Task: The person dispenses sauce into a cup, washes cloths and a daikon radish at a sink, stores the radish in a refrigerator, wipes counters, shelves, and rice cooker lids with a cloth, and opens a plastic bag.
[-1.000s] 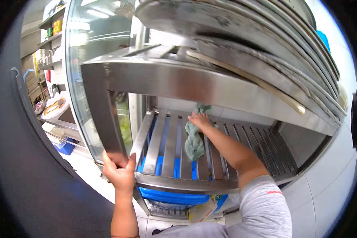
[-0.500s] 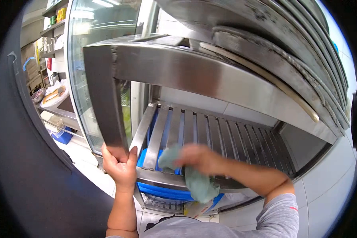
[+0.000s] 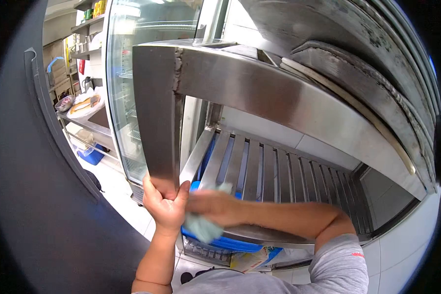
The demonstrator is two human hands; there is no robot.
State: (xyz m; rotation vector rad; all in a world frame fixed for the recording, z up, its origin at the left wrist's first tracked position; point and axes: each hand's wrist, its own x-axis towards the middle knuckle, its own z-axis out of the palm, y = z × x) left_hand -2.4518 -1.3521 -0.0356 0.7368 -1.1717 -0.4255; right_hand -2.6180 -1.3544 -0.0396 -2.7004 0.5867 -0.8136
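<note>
My left hand [image 3: 165, 206] is wrapped round the lower part of the upright steel post [image 3: 157, 117] at the shelf's front corner. Smeared by motion, my right hand [image 3: 218, 208] grips a pale green cloth [image 3: 203, 229] at the front left corner of the slatted steel shelf [image 3: 252, 166]. Part of the cloth hangs below the hand, over the shelf's front edge. The two hands are very close together, and I cannot tell whether they touch.
Large metal trays [image 3: 357, 73] lean on the top level at the upper right, beside a pale stick [image 3: 353, 110]. Blue containers [image 3: 235, 243] sit under the slats. A glass-door fridge [image 3: 127, 88] stands behind, and a dark panel [image 3: 49, 196] fills the left.
My right hand has swept left along the shelf's front with the cloth, up to my left hand. My left hand keeps its hold on the post. The view has shifted slightly.
</note>
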